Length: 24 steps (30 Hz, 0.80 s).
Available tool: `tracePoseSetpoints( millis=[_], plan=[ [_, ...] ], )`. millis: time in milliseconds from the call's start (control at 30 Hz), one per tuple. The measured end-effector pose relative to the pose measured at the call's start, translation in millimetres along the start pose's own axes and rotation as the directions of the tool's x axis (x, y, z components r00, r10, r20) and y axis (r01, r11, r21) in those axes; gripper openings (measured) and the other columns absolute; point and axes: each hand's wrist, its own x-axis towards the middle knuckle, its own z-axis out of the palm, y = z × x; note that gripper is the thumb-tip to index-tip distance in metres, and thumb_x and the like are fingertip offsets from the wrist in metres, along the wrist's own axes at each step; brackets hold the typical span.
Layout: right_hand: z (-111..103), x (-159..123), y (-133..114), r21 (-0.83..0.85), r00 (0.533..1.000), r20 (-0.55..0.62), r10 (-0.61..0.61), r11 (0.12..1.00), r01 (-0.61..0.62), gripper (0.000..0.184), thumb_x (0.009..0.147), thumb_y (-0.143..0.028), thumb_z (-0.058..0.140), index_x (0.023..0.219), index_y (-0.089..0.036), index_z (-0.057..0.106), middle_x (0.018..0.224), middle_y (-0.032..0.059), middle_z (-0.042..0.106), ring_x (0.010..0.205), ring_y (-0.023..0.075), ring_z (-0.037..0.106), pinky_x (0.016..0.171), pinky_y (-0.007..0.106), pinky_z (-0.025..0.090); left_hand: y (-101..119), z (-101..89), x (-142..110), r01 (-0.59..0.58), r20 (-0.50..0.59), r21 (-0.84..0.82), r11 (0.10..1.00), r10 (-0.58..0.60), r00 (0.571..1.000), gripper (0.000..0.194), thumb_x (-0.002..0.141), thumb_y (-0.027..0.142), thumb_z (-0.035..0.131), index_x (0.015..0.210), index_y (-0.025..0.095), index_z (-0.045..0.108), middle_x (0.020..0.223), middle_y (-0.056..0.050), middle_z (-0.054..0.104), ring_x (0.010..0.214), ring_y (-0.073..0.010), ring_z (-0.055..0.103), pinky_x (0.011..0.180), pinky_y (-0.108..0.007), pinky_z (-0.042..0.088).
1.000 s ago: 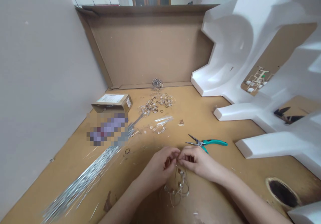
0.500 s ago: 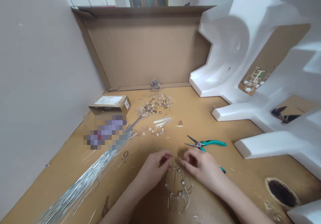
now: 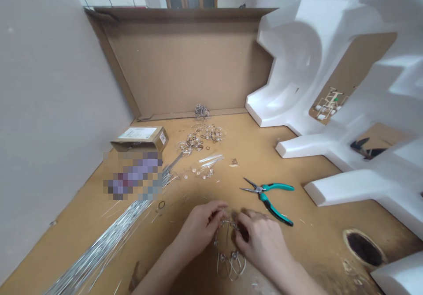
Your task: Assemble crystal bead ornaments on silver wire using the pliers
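A ring of bent silvery wire with clear beads (image 3: 222, 257) hangs below and between my two hands, its loops pointing toward me. My left hand (image 3: 205, 222) is closed, with thumb and fingertips pinched at the ring's upper left. On the upper right side, my right hand (image 3: 261, 237) is closed on the same ring, and its fingers cover part of the wire and beads. Needle-nose pliers (image 3: 264, 190) with teal handles lie spread on the table just beyond my right hand, touching neither hand.
A long bundle of straight wires (image 3: 109, 237) runs along the left. A small cardboard box (image 3: 139, 138) stands behind a blurred patch. Finished-looking beaded wire pieces (image 3: 191, 143) and loose beads (image 3: 208, 172) lie ahead. White foam packing (image 3: 343, 184) lines the right, near a dark hole (image 3: 365, 247).
My right hand has turned palm-down and closed over the ring's right side, uncovering the pliers' lower handle. My left hand stays pinched at the upper left. The view has shifted slightly.
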Motion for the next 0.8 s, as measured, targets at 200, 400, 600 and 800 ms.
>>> tracePoseSetpoints(
  millis=[200, 400, 600, 800],
  plan=[
    [0.8, 0.4, -0.1, 0.012, 0.996, -0.074, 0.045, 0.999, -0.044, 0.008, 0.068, -0.014, 0.047, 0.069, -0.021, 0.05, 0.068, 0.0011, 0.056, 0.063, 0.0169, 0.053, 0.056, 0.027, 0.031, 3.8, 0.9, -0.2, -0.027, 0.016, 0.021, 0.999, 0.026, 1.0, 0.026, 0.085, 0.026, 0.039, 0.101, 0.022, 0.059, 0.081, -0.001, 0.068, 0.064, -0.013, 0.06, 0.064, -0.022, 0.045],
    [-1.3, -0.8, 4.9, 0.137, 0.988, -0.156, -0.002, 0.99, 0.024, 0.013, 0.073, -0.012, 0.046, 0.072, -0.02, 0.056, 0.071, 0.0027, 0.055, 0.071, 0.0181, 0.05, 0.063, 0.028, 0.037, 12.6, 2.3, -2.0, -0.102, 0.022, 0.082, 0.991, 0.1, 0.995, 0.027, 0.085, 0.023, 0.038, 0.09, 0.022, 0.064, 0.079, 0.0, 0.066, 0.071, -0.0132, 0.058, 0.065, -0.02, 0.042],
    [-0.5, -1.0, 7.4, 0.249, 0.978, -0.204, -0.043, 0.964, 0.094, 0.014, 0.078, -0.015, 0.047, 0.077, -0.02, 0.06, 0.076, 0.0043, 0.054, 0.077, 0.0184, 0.049, 0.067, 0.031, 0.041, 12.6, 6.0, -2.3, -0.097, 0.01, 0.116, 0.988, 0.097, 0.995, 0.026, 0.084, 0.022, 0.039, 0.083, 0.021, 0.065, 0.07, 0.0, 0.063, 0.066, -0.0133, 0.055, 0.061, -0.021, 0.041],
    [2.3, -0.7, 9.1, 0.369, 0.964, -0.254, -0.076, 0.914, 0.169, 0.015, 0.078, -0.009, 0.046, 0.082, -0.019, 0.057, 0.077, 0.0039, 0.055, 0.075, 0.0164, 0.052, 0.065, 0.028, 0.044, 11.2, 10.6, -2.2, -0.089, -0.019, 0.158, 0.983, 0.093, 0.995, 0.025, 0.081, 0.017, 0.04, 0.082, 0.022, 0.064, 0.074, 0.0, 0.064, 0.068, -0.0136, 0.057, 0.062, -0.021, 0.041]
  ],
)
